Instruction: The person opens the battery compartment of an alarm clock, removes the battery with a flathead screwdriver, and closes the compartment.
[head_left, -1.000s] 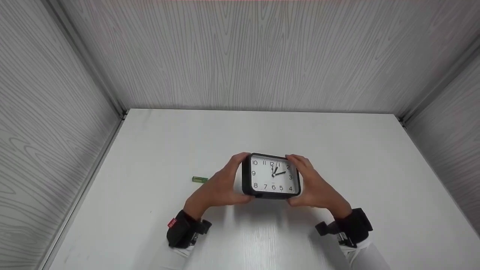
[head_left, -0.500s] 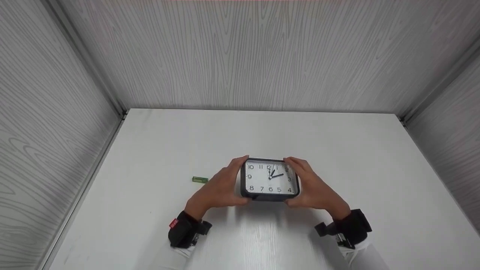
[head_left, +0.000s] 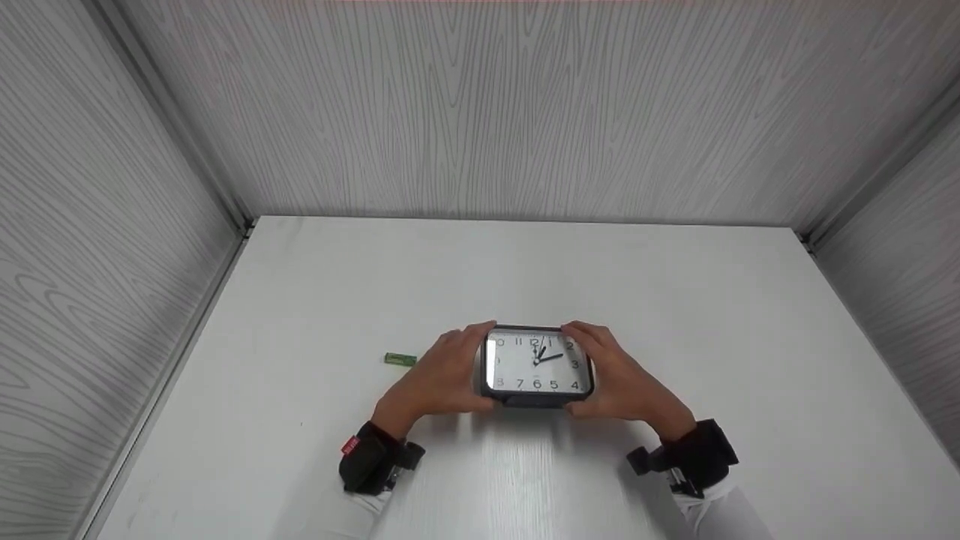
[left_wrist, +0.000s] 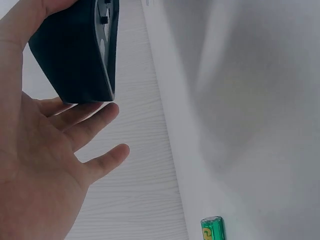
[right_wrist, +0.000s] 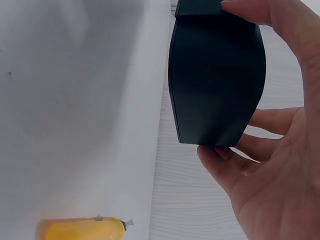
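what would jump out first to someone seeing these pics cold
The eye lands on the black alarm clock with its white dial, held just above the near middle of the white table. The left hand and right hand grip its two ends. Next comes the small green battery, which lies alone on the table to the left of the left hand.

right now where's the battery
In the head view the battery lies on the table, apart from and to the left of the left hand, which holds the clock with the right hand.
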